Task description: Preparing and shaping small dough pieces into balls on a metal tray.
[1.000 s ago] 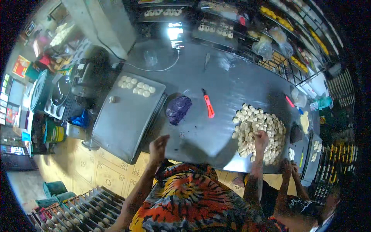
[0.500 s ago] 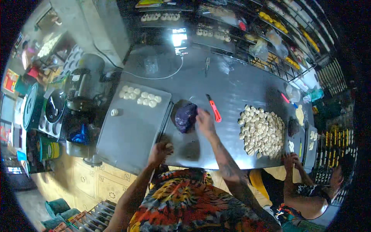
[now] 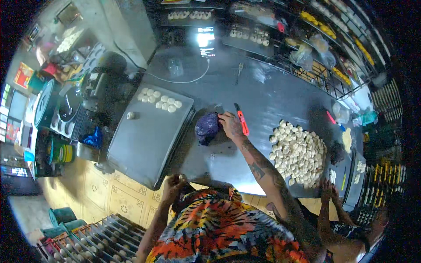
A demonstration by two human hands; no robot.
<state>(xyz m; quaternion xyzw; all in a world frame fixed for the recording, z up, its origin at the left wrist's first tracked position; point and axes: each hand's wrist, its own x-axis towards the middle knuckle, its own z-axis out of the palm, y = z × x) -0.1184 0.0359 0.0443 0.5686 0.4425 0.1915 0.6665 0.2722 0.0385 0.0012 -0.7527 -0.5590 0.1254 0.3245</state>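
Observation:
My right hand (image 3: 230, 125) reaches over the dark metal table with its fingertips pinched at the right edge of a lumpy purple mass (image 3: 207, 128). My left hand (image 3: 174, 186) is low by the table's front edge, fingers curled around a small pale dough piece (image 3: 181, 177). A red box cutter (image 3: 243, 122) lies just right of the purple mass. Left of the mass is a stack of grey trays (image 3: 140, 140) with pale dough balls (image 3: 167, 103) on top. A large heap of small dough pieces (image 3: 298, 155) lies to the right.
A co-worker's hands (image 3: 329, 188) work at the table's right end. Racks with trays (image 3: 329, 35) line the back. A mixer (image 3: 105, 83) and buckets (image 3: 61, 151) stand left; a rack (image 3: 87, 241) is at lower left. A glowing phone (image 3: 206, 41) has a white cable.
My right hand has gone from the dough heap leftward to the purple mass. My left hand has moved slightly down and now shows a dough piece in its fingers.

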